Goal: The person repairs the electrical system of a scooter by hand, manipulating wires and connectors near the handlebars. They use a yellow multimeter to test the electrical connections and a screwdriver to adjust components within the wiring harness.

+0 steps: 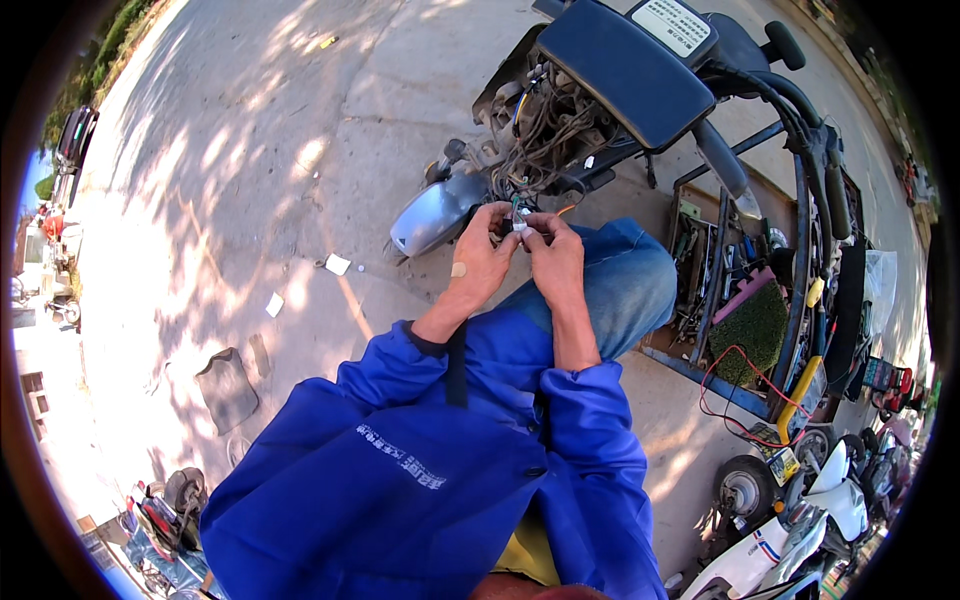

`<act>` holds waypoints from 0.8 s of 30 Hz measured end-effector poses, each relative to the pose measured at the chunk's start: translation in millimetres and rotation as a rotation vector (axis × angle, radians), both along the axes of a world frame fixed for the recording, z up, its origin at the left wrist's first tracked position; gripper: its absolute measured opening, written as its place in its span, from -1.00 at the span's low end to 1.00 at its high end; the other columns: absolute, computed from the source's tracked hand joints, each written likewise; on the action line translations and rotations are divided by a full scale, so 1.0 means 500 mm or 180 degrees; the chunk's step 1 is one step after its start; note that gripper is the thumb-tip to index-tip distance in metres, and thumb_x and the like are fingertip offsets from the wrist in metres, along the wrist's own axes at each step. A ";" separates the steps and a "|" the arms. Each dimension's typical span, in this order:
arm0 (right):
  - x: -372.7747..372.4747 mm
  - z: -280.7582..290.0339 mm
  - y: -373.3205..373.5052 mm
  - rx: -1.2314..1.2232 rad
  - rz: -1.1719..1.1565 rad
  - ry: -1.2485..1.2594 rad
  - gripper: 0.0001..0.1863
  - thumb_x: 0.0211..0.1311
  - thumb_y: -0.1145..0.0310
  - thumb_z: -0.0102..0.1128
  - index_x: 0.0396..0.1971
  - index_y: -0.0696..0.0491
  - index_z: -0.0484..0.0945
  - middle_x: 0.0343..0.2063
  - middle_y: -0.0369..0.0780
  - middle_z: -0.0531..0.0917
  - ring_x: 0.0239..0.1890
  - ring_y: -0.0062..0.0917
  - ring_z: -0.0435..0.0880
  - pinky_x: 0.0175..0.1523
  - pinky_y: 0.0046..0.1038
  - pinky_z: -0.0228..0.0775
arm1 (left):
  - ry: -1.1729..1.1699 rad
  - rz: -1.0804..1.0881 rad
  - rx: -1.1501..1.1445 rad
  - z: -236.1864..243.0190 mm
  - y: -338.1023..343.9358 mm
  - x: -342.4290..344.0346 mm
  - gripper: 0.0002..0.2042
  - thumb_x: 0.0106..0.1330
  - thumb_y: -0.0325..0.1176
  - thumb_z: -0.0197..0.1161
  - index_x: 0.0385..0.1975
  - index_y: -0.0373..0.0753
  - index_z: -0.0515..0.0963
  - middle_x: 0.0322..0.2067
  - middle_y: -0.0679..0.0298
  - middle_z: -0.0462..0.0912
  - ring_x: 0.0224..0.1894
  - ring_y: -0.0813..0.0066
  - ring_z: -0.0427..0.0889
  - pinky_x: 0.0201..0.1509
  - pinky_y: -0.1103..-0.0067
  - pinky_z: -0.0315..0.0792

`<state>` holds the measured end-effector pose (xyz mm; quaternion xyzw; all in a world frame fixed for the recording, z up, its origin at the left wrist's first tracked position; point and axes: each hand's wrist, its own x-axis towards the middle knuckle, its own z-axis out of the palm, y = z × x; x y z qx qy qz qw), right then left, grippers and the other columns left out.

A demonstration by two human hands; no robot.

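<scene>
My left hand [482, 250] and my right hand [550, 258] are closed together at a small pale wire connector [519, 222], pinching it with thin wires and some dark part beside it. An orange wire sticks out to the right of my fingertips. Just above them is a dense tangle of dark cables [540, 130] in the opened front of an electric scooter, under a dark panel [625, 62]. A silver fender-like body part [430, 215] lies left of my left hand. My left hand has a plaster on its back.
A metal tool cart [720, 395] with tools, a green mat [745, 335] and red cables stands at my right. Parked scooters [820, 520] are at the lower right and left edges. A flattened dark sheet [227, 390] and paper scraps [275, 303] lie on the concrete.
</scene>
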<state>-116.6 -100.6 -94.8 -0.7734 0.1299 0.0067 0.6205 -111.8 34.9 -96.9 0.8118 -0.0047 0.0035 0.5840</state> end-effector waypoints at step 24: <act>-0.001 0.016 -0.002 -0.0439 -0.0196 -0.0039 -0.71 0.30 0.28 0.23 -0.17 0.20 0.66 -0.32 -0.02 0.77 -0.24 -0.19 0.79 -0.07 -0.26 0.57 | 0.0080 -0.0225 -0.0301 -0.001 0.001 -0.001 -0.80 0.46 -0.43 0.22 -0.02 -0.34 0.59 -0.16 0.10 0.74 -0.17 0.31 0.72 -0.02 0.44 0.57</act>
